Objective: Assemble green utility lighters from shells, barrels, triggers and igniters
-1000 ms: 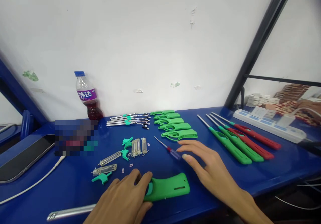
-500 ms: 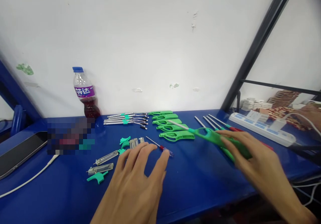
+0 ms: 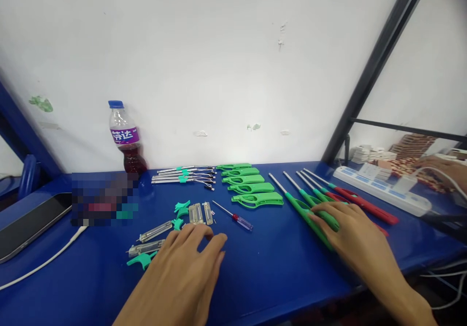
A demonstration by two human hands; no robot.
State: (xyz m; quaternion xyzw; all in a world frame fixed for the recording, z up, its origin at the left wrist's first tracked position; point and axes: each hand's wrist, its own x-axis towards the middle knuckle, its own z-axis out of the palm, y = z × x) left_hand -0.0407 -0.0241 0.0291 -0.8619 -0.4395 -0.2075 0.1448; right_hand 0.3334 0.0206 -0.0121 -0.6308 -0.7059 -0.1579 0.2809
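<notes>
My left hand hovers over the table, fingers loosely bent and thumb apart, holding nothing. Ahead of it lie clear fuel tanks, teal triggers and a screwdriver with a purple-and-red handle. At the right, my right hand grips a green long-necked lighter lying on the table, its metal tube pointing to the back left. Beside it are more green lighters and red lighters, partly hidden by the hand. Several green handle shells form a column mid-table.
Metal tubes with wires lie at the back. A drink bottle stands by the wall. At left are a phone and a white cable. A power strip lies right, with another person's hand beyond the frame bar.
My right hand has lowered the green lighter from the air onto the table, left of the other lighters. My left hand has drawn back left, uncovering the screwdriver handle.
</notes>
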